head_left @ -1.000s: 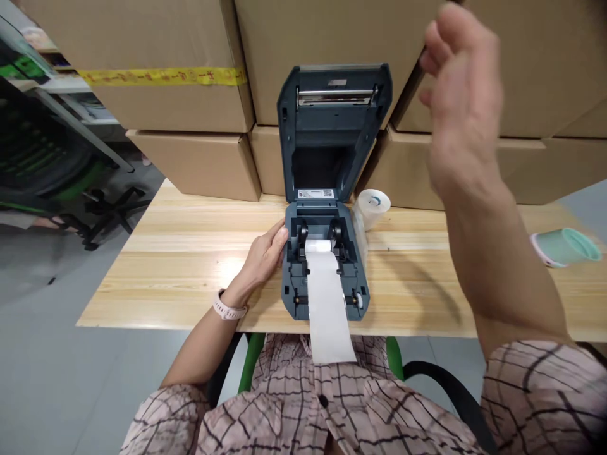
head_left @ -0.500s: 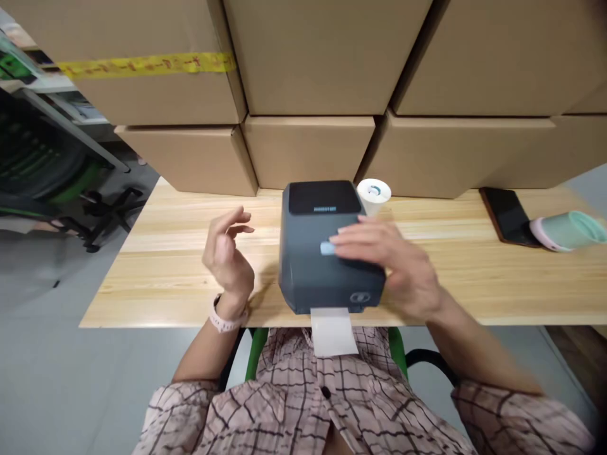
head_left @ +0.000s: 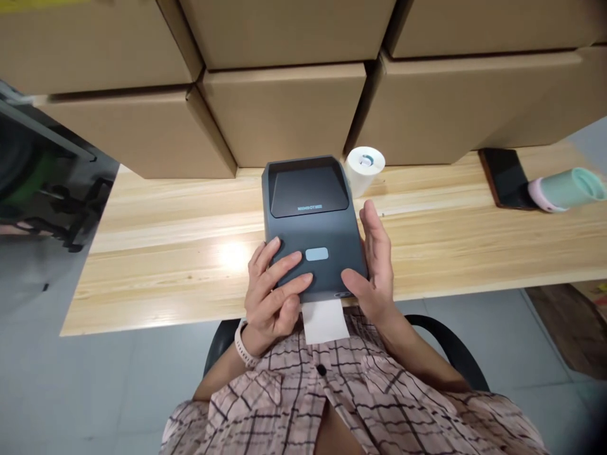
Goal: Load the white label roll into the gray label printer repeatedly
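Observation:
A dark grey label printer (head_left: 310, 215) stands with its lid down at the near edge of a light wooden table (head_left: 180, 253). A strip of white label paper (head_left: 324, 321) hangs out of its front slot. My left hand (head_left: 272, 297) lies on the lid's front left corner, fingers spread flat. My right hand (head_left: 374, 265) presses against the printer's right side, fingers straight, thumb at the front edge. A white label roll (head_left: 364, 165) stands just behind the printer's right rear corner.
Stacked cardboard boxes (head_left: 284, 107) wall off the back of the table. A black phone (head_left: 506, 177) and a mint-and-pink cup lying on its side (head_left: 566, 188) are at the far right. A dark office chair (head_left: 52, 196) stands left of the table.
The printer's lid went from standing open to shut. My right hand came down from high up to the printer's right side, and my left hand settled on the lid.

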`<action>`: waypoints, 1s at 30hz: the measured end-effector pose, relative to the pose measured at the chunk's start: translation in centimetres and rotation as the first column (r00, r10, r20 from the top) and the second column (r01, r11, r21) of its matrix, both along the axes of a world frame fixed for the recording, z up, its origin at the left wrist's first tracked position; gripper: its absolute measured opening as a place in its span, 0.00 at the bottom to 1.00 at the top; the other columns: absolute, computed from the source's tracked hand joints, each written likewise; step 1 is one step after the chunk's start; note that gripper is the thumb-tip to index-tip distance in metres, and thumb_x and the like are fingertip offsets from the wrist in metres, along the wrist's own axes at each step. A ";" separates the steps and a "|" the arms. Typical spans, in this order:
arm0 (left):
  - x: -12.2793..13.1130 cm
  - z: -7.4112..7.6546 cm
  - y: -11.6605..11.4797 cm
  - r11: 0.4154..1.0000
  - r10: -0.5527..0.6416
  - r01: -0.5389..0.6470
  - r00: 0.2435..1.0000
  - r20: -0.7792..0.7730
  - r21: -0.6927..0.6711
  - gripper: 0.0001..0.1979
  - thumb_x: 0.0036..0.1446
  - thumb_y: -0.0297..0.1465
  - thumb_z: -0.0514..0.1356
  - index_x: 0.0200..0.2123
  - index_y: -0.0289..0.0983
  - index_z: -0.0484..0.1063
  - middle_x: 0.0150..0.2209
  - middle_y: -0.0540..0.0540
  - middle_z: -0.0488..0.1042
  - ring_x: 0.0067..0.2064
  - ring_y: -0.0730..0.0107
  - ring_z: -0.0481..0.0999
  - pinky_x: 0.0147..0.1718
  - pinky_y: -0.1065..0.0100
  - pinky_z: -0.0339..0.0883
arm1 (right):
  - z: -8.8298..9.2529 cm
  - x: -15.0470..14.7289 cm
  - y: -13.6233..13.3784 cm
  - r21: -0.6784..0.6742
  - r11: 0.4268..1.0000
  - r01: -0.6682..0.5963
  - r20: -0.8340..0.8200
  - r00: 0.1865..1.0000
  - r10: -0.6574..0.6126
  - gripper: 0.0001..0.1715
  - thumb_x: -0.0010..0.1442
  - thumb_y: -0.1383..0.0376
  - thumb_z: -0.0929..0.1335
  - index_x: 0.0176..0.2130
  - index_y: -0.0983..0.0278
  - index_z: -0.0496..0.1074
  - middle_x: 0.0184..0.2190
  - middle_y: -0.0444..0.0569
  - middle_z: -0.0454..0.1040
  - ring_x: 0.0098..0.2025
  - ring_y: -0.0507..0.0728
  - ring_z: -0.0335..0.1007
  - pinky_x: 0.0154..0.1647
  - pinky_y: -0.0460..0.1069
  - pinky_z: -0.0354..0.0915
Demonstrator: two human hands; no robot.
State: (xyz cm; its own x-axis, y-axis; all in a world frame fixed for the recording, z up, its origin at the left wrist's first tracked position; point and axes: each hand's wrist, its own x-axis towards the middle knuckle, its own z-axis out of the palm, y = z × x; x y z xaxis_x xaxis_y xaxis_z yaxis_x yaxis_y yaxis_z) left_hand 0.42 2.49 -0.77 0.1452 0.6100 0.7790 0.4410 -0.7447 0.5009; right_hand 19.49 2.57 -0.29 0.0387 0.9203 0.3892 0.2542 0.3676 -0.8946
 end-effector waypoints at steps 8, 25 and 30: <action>0.7 -0.6 -0.5 0.998 0.065 -0.065 0.995 0.075 -0.004 0.13 0.68 0.33 0.54 0.47 0.45 0.80 0.52 0.45 0.80 0.63 0.50 0.73 0.59 0.42 0.69 | -0.4 -0.1 -0.1 0.047 0.999 0.020 0.037 0.999 -0.022 0.39 0.70 0.46 0.61 0.73 0.53 0.46 0.78 0.48 0.35 0.79 0.65 0.33 0.73 0.68 0.55; 0.8 0.1 -4.8 0.184 -0.070 0.425 0.905 0.420 -0.886 0.33 0.65 0.55 0.56 0.16 0.37 0.59 0.14 0.54 0.57 0.18 0.79 0.54 0.20 0.70 0.47 | -0.7 -0.6 -0.2 0.192 0.970 0.149 0.161 0.970 -0.181 0.29 0.70 0.56 0.59 0.68 0.52 0.58 0.76 0.47 0.48 0.77 0.69 0.44 0.71 0.74 0.54; -0.4 0.6 -3.9 0.429 -0.287 0.295 0.941 0.181 -0.854 0.32 0.69 0.47 0.53 0.16 0.37 0.56 0.15 0.54 0.56 0.19 0.80 0.53 0.21 0.70 0.46 | 0.4 0.6 -0.3 0.384 0.923 0.012 0.410 0.894 -0.182 0.26 0.70 0.62 0.58 0.63 0.42 0.67 0.76 0.28 0.48 0.77 0.70 0.42 0.74 0.74 0.45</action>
State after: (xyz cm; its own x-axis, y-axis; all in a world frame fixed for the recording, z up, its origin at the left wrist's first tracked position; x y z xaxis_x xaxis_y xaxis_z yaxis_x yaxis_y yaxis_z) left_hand 0.00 -1.45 -0.19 0.4467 0.8874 -0.1141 0.2793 -0.0172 0.9600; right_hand 20.13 2.29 0.09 -0.1291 0.7107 0.6915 0.6326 0.5960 -0.4945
